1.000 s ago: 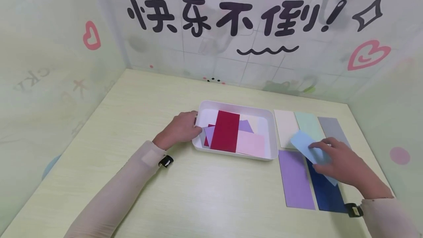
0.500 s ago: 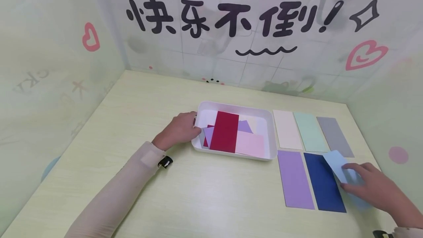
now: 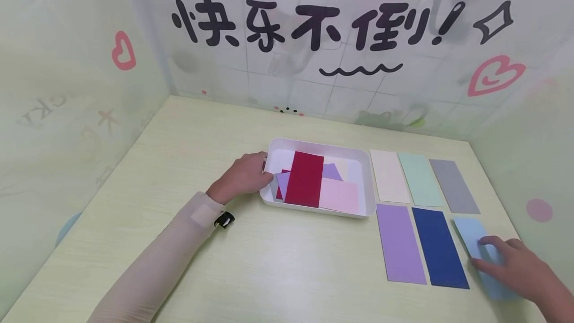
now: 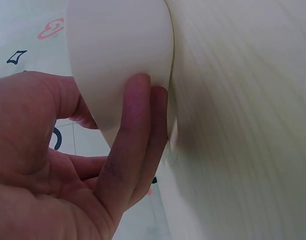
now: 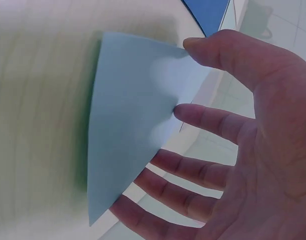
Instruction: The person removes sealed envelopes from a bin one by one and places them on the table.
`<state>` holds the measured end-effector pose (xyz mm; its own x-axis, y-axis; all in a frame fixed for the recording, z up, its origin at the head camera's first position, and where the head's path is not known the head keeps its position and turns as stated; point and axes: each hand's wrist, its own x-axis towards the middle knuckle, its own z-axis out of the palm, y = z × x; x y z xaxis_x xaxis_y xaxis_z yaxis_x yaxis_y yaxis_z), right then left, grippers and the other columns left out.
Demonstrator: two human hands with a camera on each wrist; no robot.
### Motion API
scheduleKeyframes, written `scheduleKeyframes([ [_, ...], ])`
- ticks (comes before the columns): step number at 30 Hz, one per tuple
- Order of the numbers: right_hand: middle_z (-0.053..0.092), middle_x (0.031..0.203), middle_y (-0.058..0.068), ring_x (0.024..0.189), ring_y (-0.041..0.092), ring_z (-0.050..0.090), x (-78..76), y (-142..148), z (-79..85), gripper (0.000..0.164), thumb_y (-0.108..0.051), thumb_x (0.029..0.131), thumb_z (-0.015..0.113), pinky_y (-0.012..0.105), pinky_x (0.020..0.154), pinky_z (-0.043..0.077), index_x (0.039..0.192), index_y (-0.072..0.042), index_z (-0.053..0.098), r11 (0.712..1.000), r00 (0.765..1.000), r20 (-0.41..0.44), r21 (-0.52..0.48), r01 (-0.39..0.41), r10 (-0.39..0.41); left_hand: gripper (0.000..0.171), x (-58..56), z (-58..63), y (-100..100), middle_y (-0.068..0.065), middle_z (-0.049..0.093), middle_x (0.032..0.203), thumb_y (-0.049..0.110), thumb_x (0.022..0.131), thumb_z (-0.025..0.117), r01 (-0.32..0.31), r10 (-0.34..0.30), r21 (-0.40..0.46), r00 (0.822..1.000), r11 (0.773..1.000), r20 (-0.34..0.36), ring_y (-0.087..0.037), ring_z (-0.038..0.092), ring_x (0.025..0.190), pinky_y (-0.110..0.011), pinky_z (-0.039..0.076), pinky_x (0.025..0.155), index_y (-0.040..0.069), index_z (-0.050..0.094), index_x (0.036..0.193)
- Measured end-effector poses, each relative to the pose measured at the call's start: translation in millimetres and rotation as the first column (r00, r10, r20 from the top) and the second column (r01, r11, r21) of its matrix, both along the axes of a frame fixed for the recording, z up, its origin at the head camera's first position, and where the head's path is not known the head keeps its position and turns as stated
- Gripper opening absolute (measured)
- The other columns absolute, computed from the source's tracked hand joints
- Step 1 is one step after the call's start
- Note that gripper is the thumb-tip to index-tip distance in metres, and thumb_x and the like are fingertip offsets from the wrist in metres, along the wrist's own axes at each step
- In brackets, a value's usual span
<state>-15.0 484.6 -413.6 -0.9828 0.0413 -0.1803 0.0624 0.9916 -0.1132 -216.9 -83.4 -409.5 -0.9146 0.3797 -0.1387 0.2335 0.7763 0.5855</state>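
Note:
At the tray's left end, my left hand [image 3: 244,176] grips the wall of a white tray [image 3: 369,183]. In the left wrist view its fingertips [image 4: 138,92] lie against the tray's wall, with the thumb across the rim. My right hand [image 3: 522,265] holds a light blue card [image 3: 468,233] at the table's right side, beside a dark blue card [image 3: 441,248]. In the right wrist view, the thumb and fingers hold the light blue card [image 5: 133,115] along its edges. The card bends slightly, and its left edge casts a shadow on the table.
Red [image 3: 305,178], pink [image 3: 339,194] and purple cards lie overlapping in the tray. On the table, cream [image 3: 390,176], mint [image 3: 420,178] and grey [image 3: 454,186] cards form a back row. A purple card [image 3: 401,243] lies left of the dark blue one. Printed curtains [image 3: 287,79] enclose the table.
My right hand has carried the light blue card right and toward me, from above the dark blue card to its right, and lowered it to the table. The left hand stays on the tray.

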Motion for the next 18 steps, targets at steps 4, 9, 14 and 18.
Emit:
scheduleKeyframes([
  [4, 0.053, 0.097, 0.028, 0.083, 0.037, 0.058, 0.2, -2.4, -1.0, 0.060, -0.050, 0.085, 0.072, 0.048, 0.061, 0.046, 0.117, -0.001, 0.057, 1.000, 1.000, 0.003, 0.001, 0.005, -0.005, 0.032, 0.0, -0.4, 0.0, -0.004, 0.063, 0.099, 0.021, 0.092, 0.058, -0.002, 0.002, -0.008, 1.000, 1.000, -0.005, -0.018, 0.059, 0.076, -0.031, 0.048, 0.065, 0.004, 0.056, 0.120],
  [9, 0.052, 0.097, 0.029, 0.082, 0.037, 0.057, -1.4, -3.6, -1.1, 0.060, -0.051, 0.086, 0.071, 0.047, 0.061, 0.046, 0.115, -0.001, 0.056, 1.000, 1.000, 0.010, 0.010, 0.008, -0.008, 0.032, 0.1, -0.1, -0.2, -0.004, 0.063, 0.099, 0.021, 0.092, 0.058, -0.003, 0.003, -0.001, 1.000, 1.000, 0.002, -0.018, 0.059, 0.076, -0.031, 0.048, 0.065, 0.004, 0.055, 0.120],
  [14, 0.051, 0.098, 0.032, 0.085, 0.038, 0.055, -5.2, -5.1, 0.3, 0.062, -0.055, 0.088, 0.068, 0.051, 0.062, 0.046, 0.116, -0.001, 0.054, 0.999, 0.999, 0.037, 0.023, 0.026, -0.026, 0.032, 0.4, 0.4, -0.2, -0.004, 0.062, 0.099, 0.020, 0.092, 0.058, -0.001, 0.001, 0.007, 1.000, 1.000, 0.006, -0.018, 0.059, 0.076, -0.031, 0.048, 0.065, 0.004, 0.055, 0.120],
  [18, 0.050, 0.100, 0.033, 0.085, 0.038, 0.055, -7.0, -6.0, 1.2, 0.064, -0.056, 0.089, 0.066, 0.053, 0.062, 0.046, 0.117, 0.000, 0.053, 0.999, 0.998, 0.060, 0.028, 0.035, -0.037, 0.032, 0.6, 0.5, 0.0, -0.003, 0.062, 0.098, 0.020, 0.092, 0.057, -0.002, 0.002, 0.007, 1.000, 1.000, 0.010, -0.018, 0.059, 0.076, -0.031, 0.048, 0.065, 0.005, 0.055, 0.120],
])
